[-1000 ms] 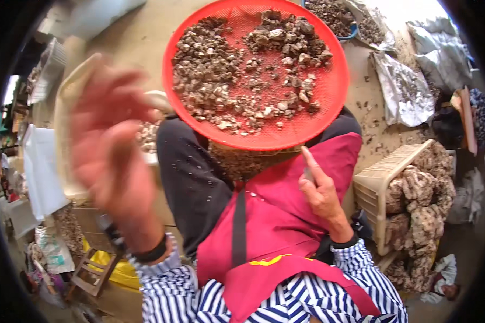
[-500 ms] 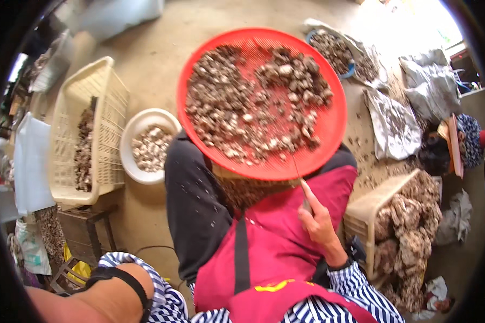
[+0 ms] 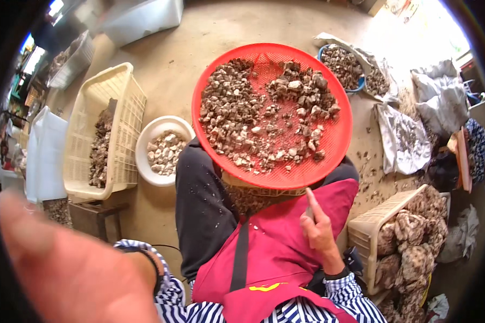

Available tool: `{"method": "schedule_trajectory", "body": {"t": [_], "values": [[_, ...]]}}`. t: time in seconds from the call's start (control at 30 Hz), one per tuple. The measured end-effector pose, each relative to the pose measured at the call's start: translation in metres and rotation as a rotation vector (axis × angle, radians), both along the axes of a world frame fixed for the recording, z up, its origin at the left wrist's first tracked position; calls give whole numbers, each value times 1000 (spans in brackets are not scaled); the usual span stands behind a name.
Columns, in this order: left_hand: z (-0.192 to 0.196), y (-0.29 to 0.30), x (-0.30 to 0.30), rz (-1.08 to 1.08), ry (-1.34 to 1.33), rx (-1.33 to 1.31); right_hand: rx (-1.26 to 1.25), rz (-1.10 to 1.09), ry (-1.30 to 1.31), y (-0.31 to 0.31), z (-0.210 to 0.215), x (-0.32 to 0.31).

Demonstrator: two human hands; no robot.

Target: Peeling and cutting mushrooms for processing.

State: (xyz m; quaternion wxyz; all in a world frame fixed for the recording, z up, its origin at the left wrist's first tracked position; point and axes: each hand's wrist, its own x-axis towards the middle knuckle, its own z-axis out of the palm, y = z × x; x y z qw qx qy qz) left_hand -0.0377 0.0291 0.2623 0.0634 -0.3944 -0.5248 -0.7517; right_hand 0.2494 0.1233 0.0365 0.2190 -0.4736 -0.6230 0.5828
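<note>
A round red sieve tray (image 3: 336,145) rests across my knees, bearing many small brown-and-white chunks (image 3: 229,107) in two loose heaps. Just below its near rim is my right hand (image 3: 320,229), index finger pointing forward and the other fingers curled round a slim grey tool (image 3: 309,212) that looks like a thin knife; most of it is hidden. My left hand (image 3: 81,269) is raised very close to the camera at lower left, big and blurred. Its fingers are smeared, and nothing can be made out in them. A magenta apron (image 3: 285,231) covers my lap.
Left of my knee stand a white bowl (image 3: 141,156) of pale pieces and a cream plastic basket (image 3: 128,118) with darker ones. To the right, another cream basket (image 3: 363,237) holds large brownish clumps. Beyond lie a blue-rimmed basin (image 3: 362,84) and white sacks (image 3: 401,140).
My left hand has risen from the lower left toward the camera. The view has shifted, so the tray sits lower and farther right. My right hand keeps its grip below the tray.
</note>
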Motion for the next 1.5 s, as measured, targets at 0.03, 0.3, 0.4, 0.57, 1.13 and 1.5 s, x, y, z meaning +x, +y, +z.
{"method": "schedule_trajectory", "body": {"t": [0.03, 0.3, 0.4, 0.57, 1.13, 1.5], "values": [[-2, 10, 9, 200, -211, -224, 65, -3, -36, 1, 1, 2], [-169, 111, 19, -340, 389, -795, 182, -149, 82, 28, 11, 34], [-221, 134, 14, -374, 425, -932, 97, -307, 140, 31, 11, 42], [-277, 182, 16, -327, 551, -1096, 49, -409, 243, 38, 2, 46], [-310, 212, 14, -383, 441, -1217, -17, -421, 248, 41, -1, 41], [-228, 113, 26, -863, -978, -774, 80, -83, 90, 48, 5, 7]]}}
